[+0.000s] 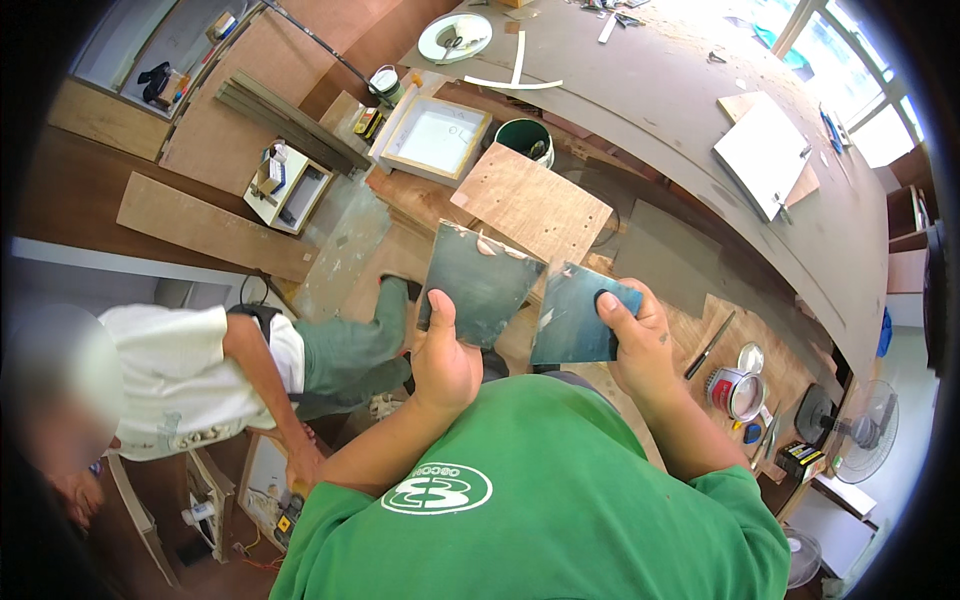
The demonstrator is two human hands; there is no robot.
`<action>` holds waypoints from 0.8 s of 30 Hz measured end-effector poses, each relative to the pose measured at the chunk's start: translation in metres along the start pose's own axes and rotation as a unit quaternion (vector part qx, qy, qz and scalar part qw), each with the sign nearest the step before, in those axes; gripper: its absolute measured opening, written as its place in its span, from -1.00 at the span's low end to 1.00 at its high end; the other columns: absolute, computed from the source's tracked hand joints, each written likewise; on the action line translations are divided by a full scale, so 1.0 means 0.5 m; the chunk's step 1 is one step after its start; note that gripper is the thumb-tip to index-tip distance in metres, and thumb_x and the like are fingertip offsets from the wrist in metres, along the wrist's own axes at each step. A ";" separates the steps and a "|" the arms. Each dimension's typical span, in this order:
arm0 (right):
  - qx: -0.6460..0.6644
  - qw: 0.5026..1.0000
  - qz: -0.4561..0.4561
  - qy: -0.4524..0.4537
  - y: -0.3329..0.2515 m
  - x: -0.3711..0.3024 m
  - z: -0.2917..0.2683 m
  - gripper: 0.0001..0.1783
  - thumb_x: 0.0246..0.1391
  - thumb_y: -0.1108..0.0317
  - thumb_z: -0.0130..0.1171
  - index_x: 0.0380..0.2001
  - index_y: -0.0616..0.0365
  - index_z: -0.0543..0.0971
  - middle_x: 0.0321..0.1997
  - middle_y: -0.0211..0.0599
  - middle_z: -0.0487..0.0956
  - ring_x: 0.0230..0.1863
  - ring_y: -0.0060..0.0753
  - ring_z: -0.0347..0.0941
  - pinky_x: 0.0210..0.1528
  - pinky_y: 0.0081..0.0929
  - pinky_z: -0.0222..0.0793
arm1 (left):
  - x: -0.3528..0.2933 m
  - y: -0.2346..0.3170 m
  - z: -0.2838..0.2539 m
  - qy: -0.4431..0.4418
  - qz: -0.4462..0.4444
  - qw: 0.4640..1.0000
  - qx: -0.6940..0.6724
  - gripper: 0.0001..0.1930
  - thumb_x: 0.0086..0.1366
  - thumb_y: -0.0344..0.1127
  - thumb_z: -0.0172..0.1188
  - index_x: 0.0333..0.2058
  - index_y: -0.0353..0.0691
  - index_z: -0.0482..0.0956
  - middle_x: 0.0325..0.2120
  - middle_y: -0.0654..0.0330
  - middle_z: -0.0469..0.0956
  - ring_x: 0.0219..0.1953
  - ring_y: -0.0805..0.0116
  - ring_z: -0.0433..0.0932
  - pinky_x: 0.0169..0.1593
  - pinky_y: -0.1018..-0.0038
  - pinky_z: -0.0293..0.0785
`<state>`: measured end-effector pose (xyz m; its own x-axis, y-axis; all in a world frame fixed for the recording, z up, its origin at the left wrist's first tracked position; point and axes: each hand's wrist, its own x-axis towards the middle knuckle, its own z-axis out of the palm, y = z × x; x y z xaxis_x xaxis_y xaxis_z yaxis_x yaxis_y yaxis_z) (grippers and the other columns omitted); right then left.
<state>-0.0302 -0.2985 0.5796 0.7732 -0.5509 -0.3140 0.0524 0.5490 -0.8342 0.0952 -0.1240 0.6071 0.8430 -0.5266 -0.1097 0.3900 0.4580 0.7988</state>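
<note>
My left hand (446, 362) grips a flat, dark blue-green putty spreader (478, 285), with the thumb on its face. Pinkish paste clings to the far edge of that spreader. In my right hand (645, 350) is a second dark putty spreader (572, 322), bluer and a little smaller, pinched under the thumb. The two spreaders are tilted toward each other, their near corners close together in front of my chest. Just beyond them lies a plywood panel (540, 200) with small dark spots. My fingers behind both spreaders are mostly hidden.
An opened can (738, 394) with a lid and a long blade (710, 345) lie to the right, near a fan (865, 430). Past the panel stand a bucket (525, 140) and a white-bottomed drawer (435, 138). A co-worker (200, 370) bends at the left.
</note>
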 end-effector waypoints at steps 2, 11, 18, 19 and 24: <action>-0.020 1.000 0.002 -0.007 0.005 -0.007 0.010 -0.72 0.24 0.22 0.25 -0.17 0.20 0.49 -0.28 -0.44 0.53 -0.23 -0.66 0.43 -0.14 -0.59 0.39 | -0.003 -0.001 0.000 -0.009 0.035 0.999 0.005 -0.44 0.52 0.00 -0.06 0.28 -0.29 0.26 0.25 0.16 0.36 0.25 0.24 0.36 0.35 0.21 0.20; 0.034 0.999 -0.004 0.007 0.015 0.016 0.054 -0.76 0.24 0.27 0.24 -0.20 0.21 0.48 -0.30 -0.47 0.52 -0.25 -0.68 0.39 -0.15 -0.60 0.34 | -0.018 -0.020 -0.025 0.000 0.085 0.991 0.105 -0.51 0.51 -0.08 0.01 0.23 -0.31 0.32 0.17 0.14 0.43 0.17 0.29 0.43 0.27 0.29 0.31; 0.049 0.999 -0.015 0.014 0.025 0.031 0.067 -0.80 0.24 0.34 0.23 -0.20 0.23 0.50 -0.33 -0.48 0.52 -0.28 -0.70 0.38 -0.20 -0.61 0.33 | -0.035 -0.002 -0.004 -0.011 0.070 0.973 0.220 -0.54 0.52 -0.09 -0.01 0.17 -0.36 0.39 0.05 0.19 0.51 0.03 0.44 0.47 0.13 0.47 0.37; 0.031 0.999 -0.015 0.011 0.023 0.031 0.073 -0.79 0.24 0.33 0.23 -0.19 0.24 0.51 -0.33 -0.48 0.52 -0.29 -0.70 0.39 -0.21 -0.61 0.34 | -0.036 -0.006 -0.003 -0.006 0.055 0.977 0.207 -0.54 0.53 -0.09 -0.03 0.17 -0.37 0.39 0.01 0.21 0.52 -0.02 0.49 0.46 0.08 0.53 0.37; -0.009 1.000 -0.003 -0.009 0.009 0.039 0.093 -0.74 0.23 0.29 0.23 -0.17 0.25 0.50 -0.31 -0.44 0.55 -0.32 -0.66 0.42 -0.24 -0.59 0.38 | -0.033 0.000 0.006 -0.038 0.031 0.980 0.193 -0.55 0.54 -0.10 -0.04 0.15 -0.38 0.41 -0.03 0.21 0.53 -0.09 0.54 0.46 0.01 0.57 0.39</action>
<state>0.0142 -0.2773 0.5906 0.7841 -0.5428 -0.3007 0.0457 0.5338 -0.8444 0.0804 -0.1173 0.6107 0.8251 -0.5646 -0.0219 0.1581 0.1935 0.9683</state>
